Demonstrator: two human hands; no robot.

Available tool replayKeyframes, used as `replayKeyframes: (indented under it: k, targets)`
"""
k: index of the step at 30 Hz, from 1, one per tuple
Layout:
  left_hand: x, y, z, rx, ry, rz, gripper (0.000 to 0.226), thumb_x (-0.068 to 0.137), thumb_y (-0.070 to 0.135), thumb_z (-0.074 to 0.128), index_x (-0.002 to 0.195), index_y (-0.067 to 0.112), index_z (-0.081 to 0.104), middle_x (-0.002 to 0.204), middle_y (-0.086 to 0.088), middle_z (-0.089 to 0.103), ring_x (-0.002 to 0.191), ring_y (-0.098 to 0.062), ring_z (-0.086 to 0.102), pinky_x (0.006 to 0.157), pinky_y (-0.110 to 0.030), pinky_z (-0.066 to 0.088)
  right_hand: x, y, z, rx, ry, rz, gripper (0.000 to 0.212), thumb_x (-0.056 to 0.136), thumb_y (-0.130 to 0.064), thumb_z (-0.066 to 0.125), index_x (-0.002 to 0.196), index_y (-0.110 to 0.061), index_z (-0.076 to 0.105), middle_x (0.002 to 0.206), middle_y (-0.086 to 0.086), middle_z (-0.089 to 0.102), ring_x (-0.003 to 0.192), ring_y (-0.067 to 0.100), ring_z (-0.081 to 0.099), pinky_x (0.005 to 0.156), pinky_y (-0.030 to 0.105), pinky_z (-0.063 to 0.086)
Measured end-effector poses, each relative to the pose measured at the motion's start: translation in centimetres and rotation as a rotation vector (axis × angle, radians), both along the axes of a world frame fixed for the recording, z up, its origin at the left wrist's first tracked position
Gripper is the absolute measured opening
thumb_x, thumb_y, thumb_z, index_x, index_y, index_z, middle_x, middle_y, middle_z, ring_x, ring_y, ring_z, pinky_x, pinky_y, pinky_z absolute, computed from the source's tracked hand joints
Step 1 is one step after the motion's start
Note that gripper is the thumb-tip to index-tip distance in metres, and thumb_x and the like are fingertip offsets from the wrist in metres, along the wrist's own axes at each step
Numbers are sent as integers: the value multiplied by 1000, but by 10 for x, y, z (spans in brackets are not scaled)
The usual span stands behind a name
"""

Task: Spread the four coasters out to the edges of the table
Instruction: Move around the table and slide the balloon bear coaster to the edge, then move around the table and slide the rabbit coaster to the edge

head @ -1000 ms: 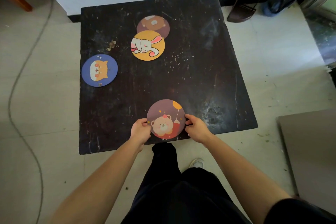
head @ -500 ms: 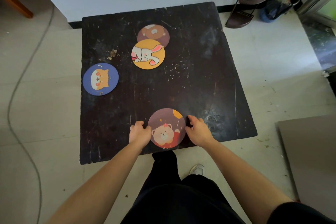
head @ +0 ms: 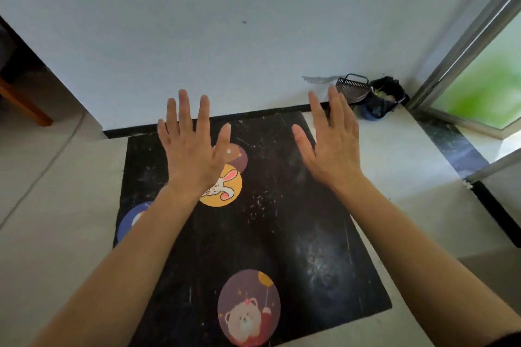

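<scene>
A mauve coaster with a bear and balloon point(head: 249, 307) lies at the near edge of the dark scratched table point(head: 310, 234). A yellow rabbit coaster point(head: 227, 191) sits toward the far middle, overlapping a brown bear coaster point(head: 238, 155) behind it. A blue fox coaster point(head: 130, 220) lies at the left edge, mostly hidden by my left forearm. My left hand point(head: 191, 146) is raised flat above the rabbit coaster, fingers spread, holding nothing. My right hand point(head: 329, 141) is raised flat over the table's far right, also empty.
A white wall rises just behind the table. A dark wire rack point(head: 352, 87) and a black bag point(head: 383, 98) stand on the floor at the far right corner. A sliding glass door frame point(head: 462, 45) is at right; a wooden furniture leg point(head: 22, 104) at left.
Both hands let go of the bear-and-balloon coaster at the near edge and rose forward with fingers spread. The head camera tilted up, showing more of the wall.
</scene>
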State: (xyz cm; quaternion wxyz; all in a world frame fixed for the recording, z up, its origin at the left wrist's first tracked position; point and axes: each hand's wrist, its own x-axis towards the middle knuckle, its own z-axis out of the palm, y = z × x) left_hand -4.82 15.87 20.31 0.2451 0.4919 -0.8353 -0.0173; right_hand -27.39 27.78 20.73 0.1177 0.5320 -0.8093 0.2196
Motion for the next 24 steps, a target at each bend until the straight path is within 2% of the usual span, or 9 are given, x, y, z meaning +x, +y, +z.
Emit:
replayKeyframes:
  k: [5, 9, 14, 18, 24]
  targets:
    - [-51, 19, 19, -25, 6, -16, 69, 97, 61, 22, 155, 26, 9, 164, -12, -3, 150, -32, -5, 117, -59, 4, -42, 15, 19, -71, 132, 10, 71, 98, -61, 35, 158, -25, 22, 167, 18, 9, 154, 35, 9, 123, 54, 13]
    - [-107, 51, 20, 3, -10, -20, 69, 97, 62, 20, 155, 27, 8, 164, -10, -6, 150, -31, -7, 117, -60, 4, -94, 48, 13, -90, 130, 18, 73, 97, -64, 32, 158, -25, 21, 167, 17, 7, 155, 34, 6, 123, 55, 11]
    - [-202, 114, 14, 40, -62, 25, 70, 95, 66, 12, 154, 31, 1, 164, -6, -13, 149, -27, -13, 118, -57, -1, -204, 113, 0, -105, 125, 32, 74, 97, -65, 29, 159, -27, 15, 168, 17, 4, 155, 34, 3, 123, 54, 8]
    - [-283, 180, 11, 81, -77, 88, 72, 94, 66, 9, 155, 29, 1, 164, -8, -12, 149, -30, -10, 117, -58, 3, -302, 174, -1, -73, 109, 22, 75, 97, -65, 30, 159, -27, 13, 168, 17, 2, 155, 36, 2, 124, 52, 2]
    - [-383, 235, 28, 87, -80, 26, 71, 95, 66, 14, 155, 29, 1, 164, -7, -14, 149, -30, -12, 116, -58, -1, -412, 229, 20, -39, 95, 5, 75, 97, -65, 33, 160, -27, 13, 168, 16, 3, 154, 35, 2, 124, 53, 3]
